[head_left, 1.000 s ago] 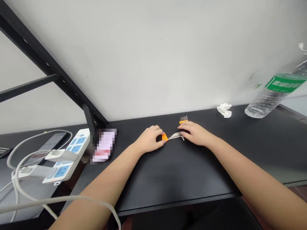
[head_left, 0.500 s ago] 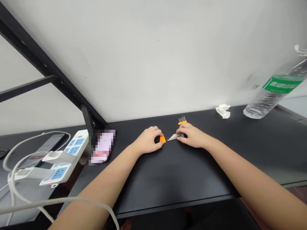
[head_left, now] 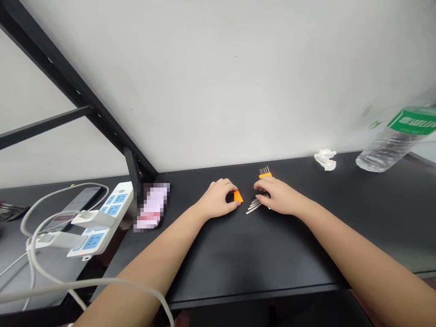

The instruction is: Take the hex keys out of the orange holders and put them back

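My left hand (head_left: 220, 199) is closed round a small orange holder (head_left: 238, 196) on the black table (head_left: 238, 254). My right hand (head_left: 277, 195) rests just to its right, fingers curled over a bundle of silver hex keys (head_left: 254, 205) whose long ends fan out toward the lower left, free of the holder. Behind my right hand lies a second orange holder with several short hex keys (head_left: 264, 172) standing in it.
A crumpled white tissue (head_left: 325, 159) and a clear water bottle with a green label (head_left: 398, 136) stand at the back right. At the left are a white power strip with plugs and cables (head_left: 91, 222), a phone, and a black slanted frame (head_left: 81, 100).
The hex keys have come out of the orange holder in my left hand. My right hand has drawn them away to the right, and they now angle down-left.
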The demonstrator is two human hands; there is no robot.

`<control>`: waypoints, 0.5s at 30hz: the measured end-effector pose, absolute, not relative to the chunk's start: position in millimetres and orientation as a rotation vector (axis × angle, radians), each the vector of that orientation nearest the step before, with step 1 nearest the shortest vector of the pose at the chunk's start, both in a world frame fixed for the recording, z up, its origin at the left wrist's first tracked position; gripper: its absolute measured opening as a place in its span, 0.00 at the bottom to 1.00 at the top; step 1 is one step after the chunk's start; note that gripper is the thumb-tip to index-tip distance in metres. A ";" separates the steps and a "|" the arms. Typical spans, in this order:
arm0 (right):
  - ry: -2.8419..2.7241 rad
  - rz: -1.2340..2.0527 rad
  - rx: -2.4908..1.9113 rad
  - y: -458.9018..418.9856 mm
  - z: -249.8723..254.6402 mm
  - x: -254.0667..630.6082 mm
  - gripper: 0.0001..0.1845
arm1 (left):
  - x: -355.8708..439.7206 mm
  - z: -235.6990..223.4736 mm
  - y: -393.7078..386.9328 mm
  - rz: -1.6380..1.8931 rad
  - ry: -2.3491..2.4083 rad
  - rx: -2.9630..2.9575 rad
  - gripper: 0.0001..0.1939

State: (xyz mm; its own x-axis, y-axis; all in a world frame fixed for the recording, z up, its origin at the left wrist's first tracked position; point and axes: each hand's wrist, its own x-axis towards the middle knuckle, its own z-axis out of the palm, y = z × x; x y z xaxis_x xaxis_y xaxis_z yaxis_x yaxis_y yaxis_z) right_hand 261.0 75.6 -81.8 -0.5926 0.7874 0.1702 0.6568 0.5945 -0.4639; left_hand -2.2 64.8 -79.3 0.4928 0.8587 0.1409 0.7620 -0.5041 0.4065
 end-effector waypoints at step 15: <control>-2.646 0.146 -0.906 82.6 -91.0 230.2 0.16 | 3.2 -80.5 63.6 0.475 1.320 2.526 0.12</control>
